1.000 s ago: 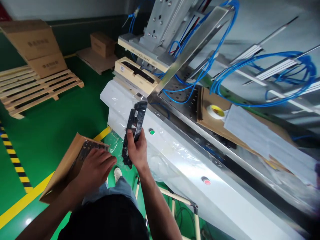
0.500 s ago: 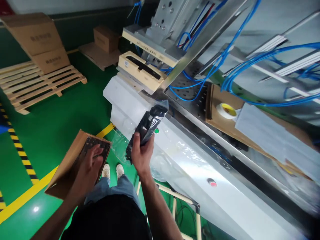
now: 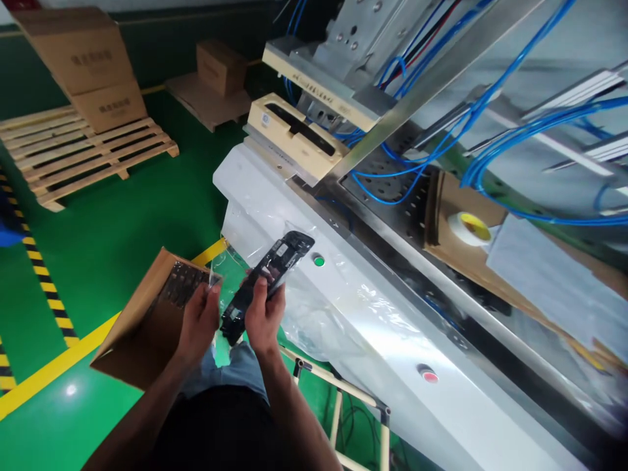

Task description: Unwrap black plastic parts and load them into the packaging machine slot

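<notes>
A long black part (image 3: 283, 259) in clear plastic lies tilted in my right hand (image 3: 265, 314), whose fingers are wrapped round its middle. My left hand (image 3: 200, 319) pinches a piece of clear plastic (image 3: 214, 277) just left of the part. Below and left of that hand stands an open cardboard box (image 3: 142, 314) with dark parts (image 3: 182, 282) in it. The white machine front (image 3: 343, 288) is behind and right of the black part, with a green button (image 3: 319, 261) near the part's upper end.
A cream fixture block (image 3: 294, 140) sits on the machine under a metal press. Right of it are blue hoses (image 3: 417, 171) and a tape roll (image 3: 470, 229). A pallet (image 3: 98, 154) with cartons is at the upper left. A red button (image 3: 430, 377) is lower right.
My left hand has moved right from over the box and closed on the plastic. The black part has come down and left in my right hand, its upper end now less covered by plastic.
</notes>
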